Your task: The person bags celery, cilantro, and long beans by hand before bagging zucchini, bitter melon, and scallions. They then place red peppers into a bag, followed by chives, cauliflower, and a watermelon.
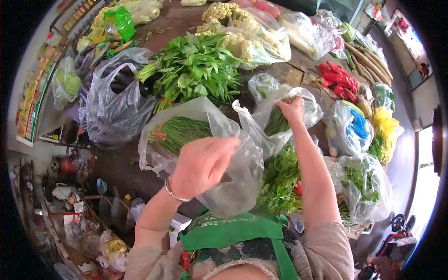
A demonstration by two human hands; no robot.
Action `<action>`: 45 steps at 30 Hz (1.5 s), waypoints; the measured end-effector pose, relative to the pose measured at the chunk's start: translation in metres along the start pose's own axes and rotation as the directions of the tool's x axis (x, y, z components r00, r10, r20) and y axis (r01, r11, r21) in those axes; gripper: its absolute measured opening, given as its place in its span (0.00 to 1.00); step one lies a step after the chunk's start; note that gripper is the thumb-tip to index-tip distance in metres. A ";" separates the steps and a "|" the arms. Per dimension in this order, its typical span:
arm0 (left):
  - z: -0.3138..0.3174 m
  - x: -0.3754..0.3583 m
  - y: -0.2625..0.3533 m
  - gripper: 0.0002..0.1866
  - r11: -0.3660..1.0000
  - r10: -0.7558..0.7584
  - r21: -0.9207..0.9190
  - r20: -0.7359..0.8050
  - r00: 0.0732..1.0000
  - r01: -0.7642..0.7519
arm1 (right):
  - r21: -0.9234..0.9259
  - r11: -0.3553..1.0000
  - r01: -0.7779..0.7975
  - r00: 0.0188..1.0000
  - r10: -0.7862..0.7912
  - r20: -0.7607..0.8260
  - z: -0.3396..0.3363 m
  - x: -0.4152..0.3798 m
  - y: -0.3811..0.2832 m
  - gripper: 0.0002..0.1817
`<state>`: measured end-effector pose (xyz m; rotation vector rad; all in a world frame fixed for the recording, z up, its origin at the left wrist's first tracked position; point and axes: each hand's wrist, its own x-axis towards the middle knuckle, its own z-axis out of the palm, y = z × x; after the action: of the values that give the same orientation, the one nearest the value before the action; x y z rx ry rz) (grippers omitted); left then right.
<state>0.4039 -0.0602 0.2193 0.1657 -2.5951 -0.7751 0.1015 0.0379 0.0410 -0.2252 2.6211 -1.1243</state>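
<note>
Two hands (203, 163) (291, 108), two clear bags (233, 140) (275, 105)

A vegetable market stall: bagged greens (191, 70), cauliflower (233, 28) and red peppers (339, 79) crowd the table (294, 72).

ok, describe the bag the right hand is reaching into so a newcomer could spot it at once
Start at the big bunch of broad leafy greens in the middle of the stall table. Just to its right sits a clear plastic bag, mouth open, with the right hand at it. Unlike neighbouring bags, it holds thin dark green stalks.
</note>
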 end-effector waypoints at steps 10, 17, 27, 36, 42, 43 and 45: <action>0.000 0.013 0.035 0.18 0.920 0.319 -0.134 -0.288 0.903 -0.368 | 0.760 0.526 0.382 0.867 -0.489 -0.097 -0.078 -0.093 -0.009 0.41; 0.025 0.061 0.038 0.20 0.950 0.102 -0.237 -0.383 0.918 -0.205 | 0.550 0.731 0.405 0.731 -0.620 0.286 -0.134 -0.161 -0.041 0.46; 0.005 0.045 0.038 0.14 0.838 -0.024 -0.522 -0.322 0.946 -0.156 | 0.546 0.752 0.370 0.592 -0.643 0.486 -0.153 -0.183 -0.054 0.37; 0.001 0.021 0.045 0.09 0.988 0.042 -0.119 -0.389 0.920 -0.095 | 0.057 0.459 0.887 0.387 -0.803 0.453 -0.141 -0.196 -0.084 0.38; 0.001 0.010 0.008 0.09 0.401 -0.436 -0.886 0.040 0.899 0.234 | 0.216 0.464 0.859 0.353 -0.843 0.407 -0.157 -0.202 -0.072 0.40; 0.002 0.008 0.007 0.09 0.227 -0.482 -0.945 0.100 0.870 0.235 | 0.227 0.422 0.878 0.346 -0.886 0.308 -0.158 -0.202 -0.069 0.39; 0.008 0.006 -0.001 0.12 0.011 -0.530 -0.979 0.165 0.832 0.201 | 0.276 0.403 0.873 0.369 -0.914 0.169 -0.159 -0.199 -0.059 0.37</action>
<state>0.3953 -0.0587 0.2147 0.5007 -1.1805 -2.3453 0.2418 0.1561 0.2264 -1.8453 2.0097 -1.3702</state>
